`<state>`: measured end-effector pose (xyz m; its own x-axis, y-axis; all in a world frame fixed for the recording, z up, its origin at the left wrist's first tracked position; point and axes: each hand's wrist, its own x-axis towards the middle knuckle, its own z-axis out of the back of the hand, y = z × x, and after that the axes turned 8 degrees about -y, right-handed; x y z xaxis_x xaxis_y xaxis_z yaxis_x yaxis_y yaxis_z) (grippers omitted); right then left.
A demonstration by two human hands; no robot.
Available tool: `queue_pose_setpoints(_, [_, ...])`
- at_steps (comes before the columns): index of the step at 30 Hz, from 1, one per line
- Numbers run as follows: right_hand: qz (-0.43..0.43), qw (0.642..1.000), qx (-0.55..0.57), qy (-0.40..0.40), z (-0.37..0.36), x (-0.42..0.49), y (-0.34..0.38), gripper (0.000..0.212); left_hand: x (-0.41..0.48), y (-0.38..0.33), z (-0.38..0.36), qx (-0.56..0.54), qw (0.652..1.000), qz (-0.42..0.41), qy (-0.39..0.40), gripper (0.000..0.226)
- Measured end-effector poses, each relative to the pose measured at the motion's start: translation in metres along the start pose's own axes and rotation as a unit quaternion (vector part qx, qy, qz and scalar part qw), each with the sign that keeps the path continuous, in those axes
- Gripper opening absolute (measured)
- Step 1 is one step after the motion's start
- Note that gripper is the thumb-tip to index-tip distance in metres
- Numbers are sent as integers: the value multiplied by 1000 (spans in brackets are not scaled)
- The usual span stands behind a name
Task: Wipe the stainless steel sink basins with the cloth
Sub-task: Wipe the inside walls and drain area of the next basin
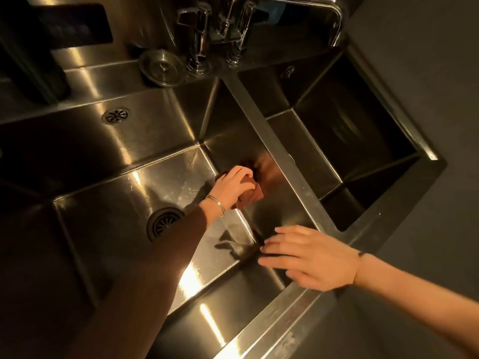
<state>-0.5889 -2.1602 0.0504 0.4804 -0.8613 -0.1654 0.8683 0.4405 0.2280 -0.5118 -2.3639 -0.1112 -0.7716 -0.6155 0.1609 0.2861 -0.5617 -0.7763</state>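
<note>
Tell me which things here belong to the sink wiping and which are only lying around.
For the job: cloth, gripped by the left hand; left basin; right basin; right hand, holding nothing.
Just there: round lid, beside the tap.

cloth (250, 194) in left basin (116, 193), faucet (233, 29) behind

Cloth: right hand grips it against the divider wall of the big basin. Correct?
Wrong hand. The head view shows the left hand gripping the cloth; the right hand is open, holding nothing. The rest stands: the cloth is against the divider wall of the big basin.
</note>
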Motion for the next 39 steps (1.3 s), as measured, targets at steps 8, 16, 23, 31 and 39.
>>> queue_pose_setpoints(8, [37, 994, 10, 100, -11, -1, -51, 39, 27, -1, 19, -94, 985, 8, -147, 25])
queue_pose_setpoints(16, [-19, 996, 41, 77, -21, -6, -56, 45, 44, 47, 6, -15, 992, 101, -76, 14])
queue_pose_setpoints(23, [-15, 994, 65, 86, -21, -5, -58, 46, 102, 60, 51, -79, 950, 142, -266, 18])
queue_pose_setpoints(31, [-23, 994, 77, 75, -23, -7, -60, 46, 71, 72, 4, 27, 974, 209, -81, 19])
queue_pose_setpoints(39, [-17, 994, 83, 66, -25, -7, -60, 42, 34, -23, 15, -273, 936, 88, -203, 27])
